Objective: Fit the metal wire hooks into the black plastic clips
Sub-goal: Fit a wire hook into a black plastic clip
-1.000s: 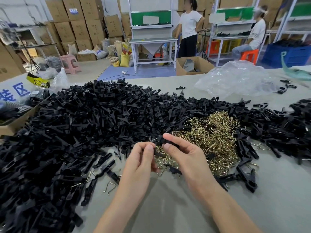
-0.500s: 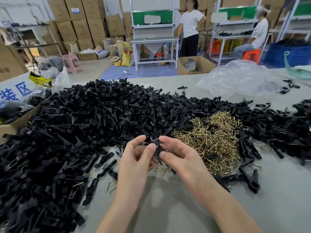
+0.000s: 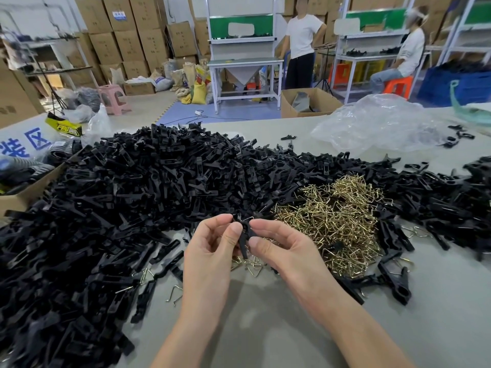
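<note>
Clips [image 3: 127, 208] of black plastic, far too many to count, lie heaped across the left and far side of the smooth grey worktop [image 3: 265, 330]. At the centre, the left hand [image 3: 210, 253] and the right hand [image 3: 284, 253] both pinch one black clip [image 3: 243, 236] between thumb and fingers, above bare worktop that runs to the near edge. Just right sits one tangled pile of thin, angular, brass-coloured wire hooks [image 3: 337, 224].

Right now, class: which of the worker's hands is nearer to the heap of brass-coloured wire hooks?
Right. The right hand sits at the left edge of the heap of wire hooks; the left hand is farther left, beyond the black clip both hands pinch.
</note>
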`<state>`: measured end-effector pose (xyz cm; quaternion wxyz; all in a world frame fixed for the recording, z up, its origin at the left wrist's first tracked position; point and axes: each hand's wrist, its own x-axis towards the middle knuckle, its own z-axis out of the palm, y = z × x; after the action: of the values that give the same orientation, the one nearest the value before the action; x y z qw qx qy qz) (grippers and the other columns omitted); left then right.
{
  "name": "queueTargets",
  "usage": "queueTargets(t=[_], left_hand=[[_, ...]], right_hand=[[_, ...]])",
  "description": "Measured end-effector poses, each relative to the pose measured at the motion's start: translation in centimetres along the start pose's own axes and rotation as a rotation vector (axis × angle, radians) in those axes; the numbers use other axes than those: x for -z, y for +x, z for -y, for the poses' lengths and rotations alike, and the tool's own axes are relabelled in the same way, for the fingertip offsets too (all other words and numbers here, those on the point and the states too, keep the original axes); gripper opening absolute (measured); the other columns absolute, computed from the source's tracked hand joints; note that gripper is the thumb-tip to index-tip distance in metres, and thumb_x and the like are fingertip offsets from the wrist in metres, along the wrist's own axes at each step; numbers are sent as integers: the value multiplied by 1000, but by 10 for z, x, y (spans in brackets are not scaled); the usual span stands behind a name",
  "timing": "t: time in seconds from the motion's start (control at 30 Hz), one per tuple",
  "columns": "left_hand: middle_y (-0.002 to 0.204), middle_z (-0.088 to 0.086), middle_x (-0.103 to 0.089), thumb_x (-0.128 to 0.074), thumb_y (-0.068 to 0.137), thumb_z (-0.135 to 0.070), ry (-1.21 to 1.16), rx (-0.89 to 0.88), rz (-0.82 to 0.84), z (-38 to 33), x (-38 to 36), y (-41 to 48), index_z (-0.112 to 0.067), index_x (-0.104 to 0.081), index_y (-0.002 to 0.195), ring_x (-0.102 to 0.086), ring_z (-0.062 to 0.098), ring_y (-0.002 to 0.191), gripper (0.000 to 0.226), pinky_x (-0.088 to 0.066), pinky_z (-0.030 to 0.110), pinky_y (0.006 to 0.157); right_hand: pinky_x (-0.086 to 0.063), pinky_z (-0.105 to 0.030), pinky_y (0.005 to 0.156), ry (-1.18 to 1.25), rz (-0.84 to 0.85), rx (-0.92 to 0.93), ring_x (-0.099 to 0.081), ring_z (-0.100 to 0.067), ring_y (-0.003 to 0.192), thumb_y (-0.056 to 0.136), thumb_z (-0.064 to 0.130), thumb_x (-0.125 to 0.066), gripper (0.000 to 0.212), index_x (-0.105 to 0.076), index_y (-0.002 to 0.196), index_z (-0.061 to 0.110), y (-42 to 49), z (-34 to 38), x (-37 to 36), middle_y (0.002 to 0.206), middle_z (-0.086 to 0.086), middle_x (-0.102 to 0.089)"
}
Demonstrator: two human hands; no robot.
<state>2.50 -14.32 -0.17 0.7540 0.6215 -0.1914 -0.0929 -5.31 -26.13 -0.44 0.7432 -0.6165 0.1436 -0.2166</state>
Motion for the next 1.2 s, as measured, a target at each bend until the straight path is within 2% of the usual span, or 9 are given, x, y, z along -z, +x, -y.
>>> queueTargets(t=[0.23, 0.37, 0.53, 0.73, 0.8, 0.9, 1.0, 1.1, 1.2], left_hand=[[86, -1, -74, -70, 84, -34, -18, 13, 31, -2, -2, -1, -33, -73, 97, -67, 8, 76, 14, -53, 16, 66], [98, 0, -76, -69, 83, -33, -23, 53, 72, 1, -1, 0, -32, -74, 105, -72, 16, 95, 23, -57, 23, 80], [107, -1, -77, -69, 79, -31, -114, 104, 57, 0, 0, 2, -32, -75, 108, -72, 17, 102, 29, -55, 19, 80], [103, 1, -78, -70, 86, -24, -107, 108, 24, 0, 0, 1, -25, -73, 109, -73, 20, 99, 23, -56, 21, 77], [99, -1, -78, -69, 91, -20, -46, 85, 14, -1, 0, 0, -26, -74, 105, -73, 17, 95, 16, -56, 20, 76], [91, -2, -78, -70, 92, -22, 31, 43, 19, -4, -1, -3, -34, -77, 100, -72, 11, 85, 16, -54, 15, 70], [84, -4, -77, -70, 91, -18, 38, 34, 62, -8, -4, -7, -31, -78, 98, -69, 3, 76, 16, -49, 10, 65], [75, -6, -74, -68, 92, -12, 40, 42, 123, -14, -3, -9, -24, -78, 99, -65, -1, 67, 17, -46, 8, 59], [79, -7, -75, -67, 94, -15, 83, 40, 139, -17, -1, -8, -25, -74, 104, -63, -5, 66, 17, -42, 6, 51]], right_hand=[[-52, -11, 78, -9, -16, 38, -72, 0, 87, 86, 8, -78, 21, -79, 100, 24, -3, 2, -1, 97, 13, -77], [-52, -11, 74, 8, -25, 74, -73, -2, 83, 87, 4, -76, 21, -76, 100, 21, -3, 4, 0, 92, 11, -78], [-54, -17, 88, 47, 17, 44, -73, -13, 105, 94, 11, -69, 25, -79, 104, 32, -3, 3, 0, 107, 2, -78], [-54, -22, 96, 55, 36, 30, -71, -15, 110, 85, 22, -73, 25, -79, 105, 38, -2, 5, 0, 110, 3, -77], [-54, -24, 96, 24, 13, 40, -72, -13, 107, 88, 15, -74, 29, -79, 103, 39, -1, 4, 1, 108, 5, -77], [-54, -22, 93, -17, 7, 40, -72, -11, 104, 91, 10, -72, 36, -76, 109, 40, -1, 4, 2, 108, 6, -77], [-55, -20, 83, 19, -8, 32, -72, -11, 96, 88, 16, -74, 24, -79, 104, 33, 0, 6, 3, 101, 1, -78], [-59, -29, 81, 92, -2, 9, -72, -20, 89, 76, 24, -76, 19, -79, 95, 27, 0, 5, 6, 92, -5, -77], [-59, -39, 87, 50, 51, 6, -70, -22, 88, 75, 28, -77, 30, -78, 106, 29, 0, 5, 10, 86, -3, -70]])
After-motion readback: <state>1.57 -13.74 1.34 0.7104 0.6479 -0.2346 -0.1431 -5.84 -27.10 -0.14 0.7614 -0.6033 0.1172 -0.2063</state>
